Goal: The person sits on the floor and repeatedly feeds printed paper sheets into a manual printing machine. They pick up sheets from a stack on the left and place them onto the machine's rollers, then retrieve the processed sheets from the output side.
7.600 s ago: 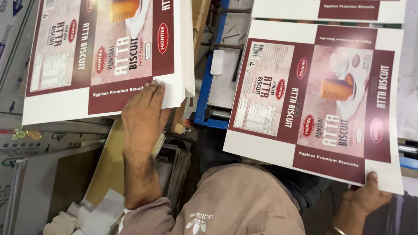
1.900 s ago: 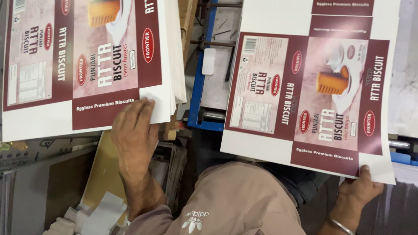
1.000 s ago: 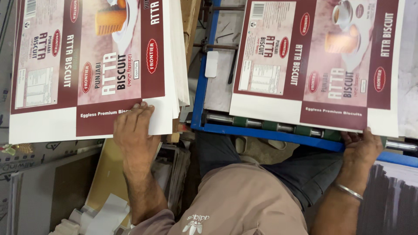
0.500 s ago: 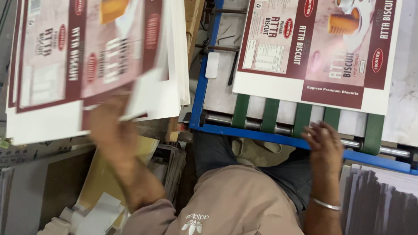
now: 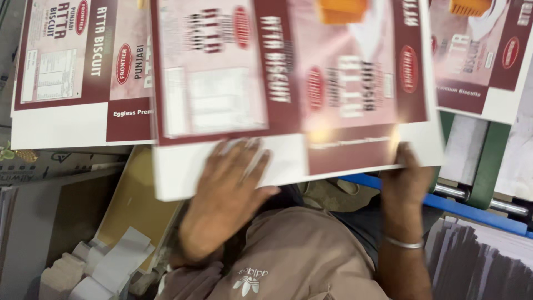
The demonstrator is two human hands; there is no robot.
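Note:
A large printed carton sheet, maroon and pink with a white border, hangs in mid-air across the middle of the head view, blurred by motion. My left hand grips its near white edge at the left. My right hand, with a metal bangle on the wrist, holds the same edge at the right. A stack of like sheets lies at the far left. Another sheet lies at the upper right on green belts.
A blue metal rail with rollers runs under the belts at the right. Brown cardboard and white scrap pieces sit at the lower left. Grey stacked sheets are at the lower right. My knees fill the bottom centre.
The earlier sheet has gone away up the belts on the right. My left hand has lifted a new sheet off the left stack and my right hand has come across to grip it.

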